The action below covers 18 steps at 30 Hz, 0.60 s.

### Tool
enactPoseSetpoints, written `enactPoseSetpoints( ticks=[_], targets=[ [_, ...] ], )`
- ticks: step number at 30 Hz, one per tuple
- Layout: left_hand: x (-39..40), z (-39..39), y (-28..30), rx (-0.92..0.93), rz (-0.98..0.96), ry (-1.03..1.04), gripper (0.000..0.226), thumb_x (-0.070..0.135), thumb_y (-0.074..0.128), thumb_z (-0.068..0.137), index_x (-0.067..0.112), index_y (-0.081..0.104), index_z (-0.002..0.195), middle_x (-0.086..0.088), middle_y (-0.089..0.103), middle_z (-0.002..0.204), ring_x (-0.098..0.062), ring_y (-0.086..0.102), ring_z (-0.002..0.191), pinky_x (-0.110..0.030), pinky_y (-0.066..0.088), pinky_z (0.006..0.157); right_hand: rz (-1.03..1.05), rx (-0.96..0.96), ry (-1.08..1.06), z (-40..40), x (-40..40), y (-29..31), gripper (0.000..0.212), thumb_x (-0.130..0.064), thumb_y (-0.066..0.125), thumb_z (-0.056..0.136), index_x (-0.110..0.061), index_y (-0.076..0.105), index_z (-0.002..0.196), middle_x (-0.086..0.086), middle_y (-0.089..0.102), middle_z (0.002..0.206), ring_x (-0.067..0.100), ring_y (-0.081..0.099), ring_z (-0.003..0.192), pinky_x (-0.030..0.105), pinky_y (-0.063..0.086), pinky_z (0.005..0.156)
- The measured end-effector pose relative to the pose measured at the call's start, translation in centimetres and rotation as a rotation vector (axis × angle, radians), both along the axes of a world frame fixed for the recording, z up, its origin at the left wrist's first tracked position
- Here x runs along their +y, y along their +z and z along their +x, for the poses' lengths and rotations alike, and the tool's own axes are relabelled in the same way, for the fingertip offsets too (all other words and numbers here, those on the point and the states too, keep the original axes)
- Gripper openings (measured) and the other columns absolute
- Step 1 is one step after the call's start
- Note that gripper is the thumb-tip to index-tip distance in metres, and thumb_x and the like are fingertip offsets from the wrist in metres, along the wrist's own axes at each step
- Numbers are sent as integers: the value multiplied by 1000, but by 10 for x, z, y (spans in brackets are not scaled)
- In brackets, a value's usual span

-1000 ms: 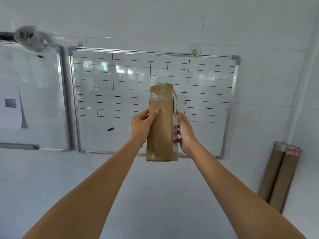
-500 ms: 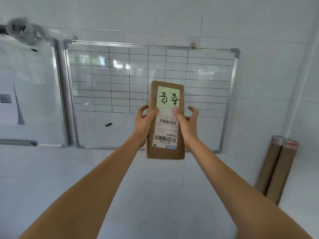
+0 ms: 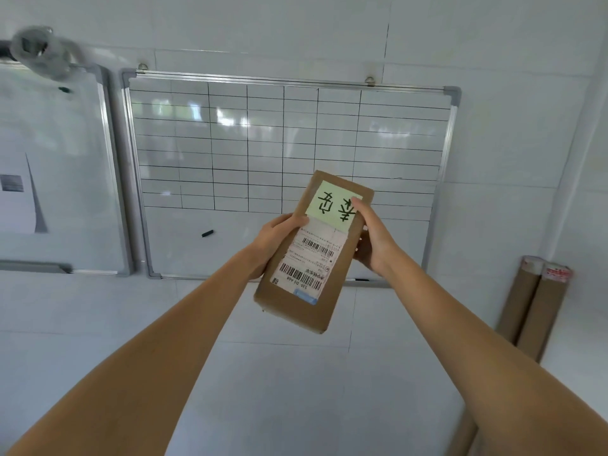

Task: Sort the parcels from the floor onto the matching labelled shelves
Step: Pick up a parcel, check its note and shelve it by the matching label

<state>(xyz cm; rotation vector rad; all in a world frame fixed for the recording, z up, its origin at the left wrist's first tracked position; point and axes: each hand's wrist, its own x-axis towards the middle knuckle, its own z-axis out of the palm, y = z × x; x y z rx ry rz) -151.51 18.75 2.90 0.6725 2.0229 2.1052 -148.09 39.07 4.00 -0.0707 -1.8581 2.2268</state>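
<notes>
I hold a long brown cardboard parcel (image 3: 335,291) out in front of me at chest height, its labelled face turned toward me and its top tilted to the right. A pale green note with handwritten characters and a white barcode label are stuck on that face. My left hand (image 3: 276,241) grips the parcel's left edge, thumb on the front. My right hand (image 3: 375,238) grips the right edge, with the thumb resting on the green note. No shelves are in sight.
A gridded whiteboard (image 3: 230,143) hangs on the white tiled wall straight ahead, with a second whiteboard (image 3: 59,179) to its left. Two brown cardboard tubes (image 3: 536,307) lean in the right corner. A grey fixture (image 3: 36,49) sits at the top left.
The parcel was turned from edge-on to face me with its labels, then tilted clockwise and lowered a little. My right thumb slid up onto the green note.
</notes>
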Motion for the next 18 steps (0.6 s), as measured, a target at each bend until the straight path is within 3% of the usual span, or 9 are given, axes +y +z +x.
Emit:
enactPoseSetpoints(
  ticks=[2,4,8,11,14,16,18],
  targets=[
    [-1,-1,1,4,-35,-7,44,40,63,93,13,60,128,-5,77,91,-19,74,71,-27,57,56,-9,-22,-7,-3,7,5,35,-54,74,84,-20,72,94,0,77,76,16,72,63,27,59,57],
    [0,0,3,-1,-59,-22,47,45,61,93,13,62,127,-9,77,100,-22,74,77,-29,58,61,-22,-31,-27,-7,12,7,35,-53,77,80,-20,72,92,0,77,75,19,72,67,29,61,58],
    [-7,2,0,-194,-237,-146,42,58,60,87,23,72,107,-5,78,105,-20,73,86,-33,60,78,-182,-30,-137,-11,23,6,37,-49,78,79,-19,68,97,6,74,95,26,69,91,43,61,82],
    [-23,-5,-9,-291,-246,-173,50,55,72,77,24,66,115,-4,70,114,-21,65,96,-40,55,92,-350,-32,-211,-11,31,0,47,-46,78,79,-17,67,115,8,73,117,27,68,110,49,55,97],
    [-33,-10,-20,-347,-179,-188,64,55,76,72,17,61,121,-7,65,111,-25,71,94,-43,57,87,-493,1,-240,-11,31,-8,58,-45,77,81,-18,65,130,6,74,124,25,69,113,43,57,86],
    [-28,-11,-27,-365,-80,-178,60,54,75,74,17,63,119,-7,69,104,-27,72,95,-48,59,83,-571,18,-247,-12,25,-14,58,-46,77,81,-18,63,130,6,75,120,24,69,106,42,57,77],
    [-17,-12,-32,-372,63,-97,51,49,76,79,19,65,119,-8,66,109,-27,68,96,-48,61,79,-644,10,-236,-15,18,-21,56,-45,78,80,-19,63,127,7,75,116,26,69,105,45,58,79]
  ],
)
